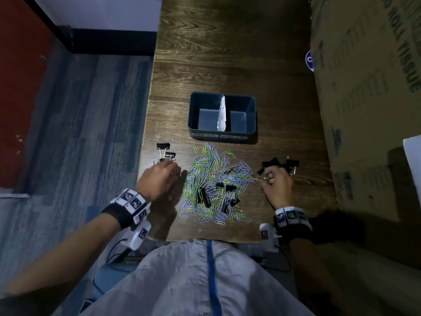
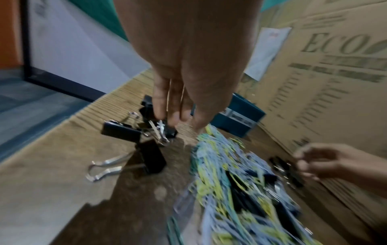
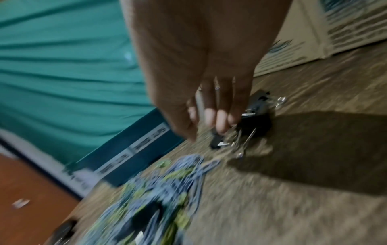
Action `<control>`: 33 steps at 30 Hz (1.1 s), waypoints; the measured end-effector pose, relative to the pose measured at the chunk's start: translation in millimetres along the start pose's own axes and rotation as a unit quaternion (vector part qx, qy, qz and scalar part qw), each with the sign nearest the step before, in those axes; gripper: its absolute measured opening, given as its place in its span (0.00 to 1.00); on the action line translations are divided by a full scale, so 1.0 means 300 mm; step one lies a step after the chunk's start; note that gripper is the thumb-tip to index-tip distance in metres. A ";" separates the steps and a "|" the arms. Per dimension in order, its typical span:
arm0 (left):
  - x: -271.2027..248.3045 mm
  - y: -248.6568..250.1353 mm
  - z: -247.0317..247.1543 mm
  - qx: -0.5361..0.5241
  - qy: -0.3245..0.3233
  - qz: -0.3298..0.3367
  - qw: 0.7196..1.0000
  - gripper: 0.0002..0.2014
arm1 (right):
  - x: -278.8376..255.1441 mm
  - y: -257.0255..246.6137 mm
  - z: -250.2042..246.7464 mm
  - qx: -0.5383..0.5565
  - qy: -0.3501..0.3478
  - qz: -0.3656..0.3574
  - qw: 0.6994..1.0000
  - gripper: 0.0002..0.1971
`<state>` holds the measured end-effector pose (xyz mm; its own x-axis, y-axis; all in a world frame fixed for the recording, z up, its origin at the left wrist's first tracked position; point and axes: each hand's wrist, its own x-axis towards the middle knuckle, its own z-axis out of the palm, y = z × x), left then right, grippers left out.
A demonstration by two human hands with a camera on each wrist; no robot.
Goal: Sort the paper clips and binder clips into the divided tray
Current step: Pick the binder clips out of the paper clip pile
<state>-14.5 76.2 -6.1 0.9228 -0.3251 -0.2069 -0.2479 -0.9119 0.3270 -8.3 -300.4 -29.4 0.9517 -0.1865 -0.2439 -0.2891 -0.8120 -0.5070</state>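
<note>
Both tray compartments are empty; the mixed paper clips lie on the desk just before the tray. Left hand grip: fingers pinch a large binder clip left of the pile. Right hand grip curls over small binder clips to its right; actual hold cannot be told. Lift by the black bodies, carry to the right compartment, release low
</note>
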 end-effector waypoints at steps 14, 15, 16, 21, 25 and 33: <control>-0.080 0.152 0.134 -0.068 -0.221 -0.049 0.972 0.12 | -0.197 -0.114 0.119 -0.182 -0.288 -0.076 0.937 0.18; -0.064 0.164 0.137 -0.085 -0.207 -0.049 0.973 0.11 | -0.198 -0.106 0.127 -0.173 -0.265 -0.075 0.946 0.18; -0.050 0.173 0.142 -0.109 -0.195 -0.057 0.973 0.09 | -0.198 -0.096 0.132 -0.161 -0.245 -0.069 0.954 0.18; -0.004 0.208 0.148 -0.164 -0.158 -0.074 0.971 0.09 | -0.173 -0.077 0.125 -0.105 -0.208 -0.015 0.972 0.19; 0.014 0.220 0.150 -0.063 -0.138 -0.045 0.987 0.27 | -0.175 -0.081 0.155 -0.084 -0.184 0.002 0.979 0.24; 0.070 0.276 0.209 -0.076 -0.130 -0.002 0.989 0.29 | -0.161 -0.140 0.183 -0.087 -0.119 0.016 0.989 0.18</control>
<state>-34.1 -21.8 -41.2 0.8116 -0.3934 -0.4318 -0.1795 -0.8714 0.4566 -47.8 -226.8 -41.8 0.8851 -0.0942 -0.4558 -0.2761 -0.8947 -0.3512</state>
